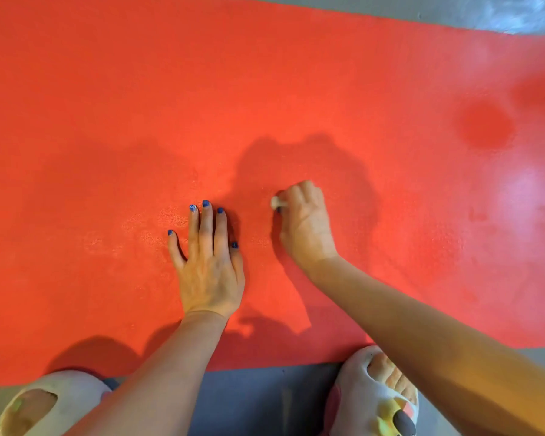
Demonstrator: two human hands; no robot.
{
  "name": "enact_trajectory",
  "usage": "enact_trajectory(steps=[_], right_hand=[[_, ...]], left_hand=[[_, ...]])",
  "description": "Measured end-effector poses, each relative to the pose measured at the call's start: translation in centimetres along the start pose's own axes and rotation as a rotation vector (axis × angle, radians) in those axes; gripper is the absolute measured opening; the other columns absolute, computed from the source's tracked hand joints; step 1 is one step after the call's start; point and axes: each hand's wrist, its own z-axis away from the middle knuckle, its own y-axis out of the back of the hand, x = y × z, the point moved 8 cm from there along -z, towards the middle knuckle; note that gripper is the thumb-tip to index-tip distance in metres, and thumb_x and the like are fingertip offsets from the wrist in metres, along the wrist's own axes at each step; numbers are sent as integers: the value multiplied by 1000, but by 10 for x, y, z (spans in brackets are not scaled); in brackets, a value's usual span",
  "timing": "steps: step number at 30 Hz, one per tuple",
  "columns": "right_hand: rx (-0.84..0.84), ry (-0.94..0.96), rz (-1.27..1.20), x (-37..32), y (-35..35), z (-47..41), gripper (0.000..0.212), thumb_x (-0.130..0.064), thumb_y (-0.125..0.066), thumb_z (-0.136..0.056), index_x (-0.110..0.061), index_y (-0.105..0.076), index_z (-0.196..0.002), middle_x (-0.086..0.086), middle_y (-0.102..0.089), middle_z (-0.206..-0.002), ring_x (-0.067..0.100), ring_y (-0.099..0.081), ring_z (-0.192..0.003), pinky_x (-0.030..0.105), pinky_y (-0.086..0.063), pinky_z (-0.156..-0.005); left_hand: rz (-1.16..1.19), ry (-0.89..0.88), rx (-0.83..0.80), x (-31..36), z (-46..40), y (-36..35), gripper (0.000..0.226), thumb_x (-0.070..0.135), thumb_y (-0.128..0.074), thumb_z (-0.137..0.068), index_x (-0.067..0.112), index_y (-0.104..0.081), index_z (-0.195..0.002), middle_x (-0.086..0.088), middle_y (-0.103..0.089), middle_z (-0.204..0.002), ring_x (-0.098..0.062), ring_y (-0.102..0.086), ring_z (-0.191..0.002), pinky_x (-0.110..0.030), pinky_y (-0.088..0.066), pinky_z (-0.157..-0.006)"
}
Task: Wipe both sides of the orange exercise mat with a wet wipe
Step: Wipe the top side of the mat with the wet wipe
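Head view shows the orange exercise mat (296,89) spread flat on a grey floor (265,401), filling nearly the whole frame from left to right. At lower left a pale slipper (41,404) stands at the mat's near edge. Just left of centre the left hand (210,265) lies palm-down on the mat, fingers straight and slightly spread, likely pinning the mat so it won't slide under the rubbing. Just right of centre the right hand (306,221) is curled tight around a small wad of wet wipe (277,202), pressing it to the surface. At lower right a second slipper (372,394) straddles the edge. Damp-looking patches darken the mat at upper right.
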Motion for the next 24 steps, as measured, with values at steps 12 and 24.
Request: enact_trajectory(steps=[12,24], right_hand=[[-9,75,-2,48,36,37,14,-1,-58,-85,-9,-70,-82,7,-65,-94,31,-58,-82,35,-46,-77],[-52,113,5,53,43,55,15,-8,-58,-90,-7,-69,-80,3,-65,-96,31,-58,-79,37,-47,-74]], left_hand=[[-6,-2,36,3,0,2,57,26,-40,-98,7,-39,-152,-10,-28,-164,-27,-18,-155,-60,-10,-120],[6,-2,56,2,0,5,57,27,-39,-98,8,-40,-152,-10,-30,-164,-26,-18,-155,-59,-12,-120]])
